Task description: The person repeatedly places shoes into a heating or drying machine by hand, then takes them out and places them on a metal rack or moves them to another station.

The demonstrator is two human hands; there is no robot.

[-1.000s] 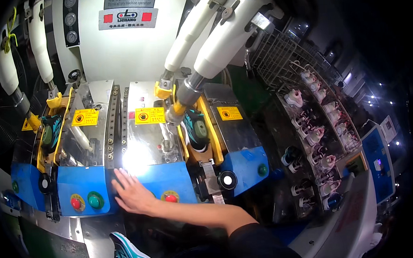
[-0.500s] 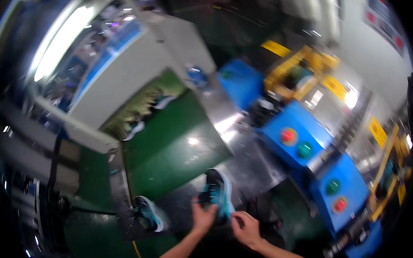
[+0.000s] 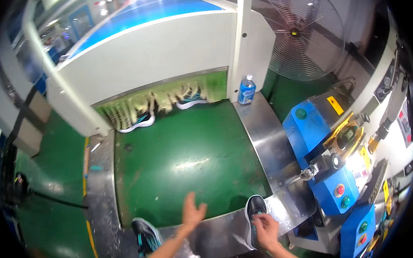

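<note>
Shoes (image 3: 146, 236) are black, teal and white, the belt (image 3: 185, 163) green, the bottle (image 3: 246, 91) blue.

We record our bare left hand (image 3: 192, 214), lower centre, thumb parted from fingers; our bare right hand (image 3: 267, 229), farther right, fingers bent.

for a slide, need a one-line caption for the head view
Right hand at a dark shoe on a metal ledge, left hand open over the green surface.
</note>
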